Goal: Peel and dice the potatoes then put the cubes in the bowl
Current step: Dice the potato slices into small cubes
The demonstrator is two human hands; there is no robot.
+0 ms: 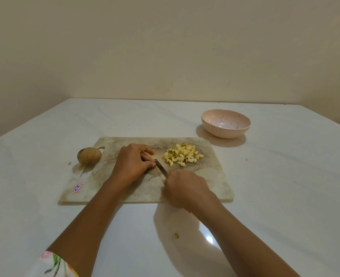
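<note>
White glossy table (pixel 269 196); beige walls (pixel 165 47); pink bowl (pixel 225 133).

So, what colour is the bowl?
The bowl is pale pink, faintly speckled; the head view shows it.

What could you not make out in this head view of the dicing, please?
Head view: anything under the left hand is hidden by its curled fingers.
Head view: the handle of the knife is hidden inside the right hand.
</note>
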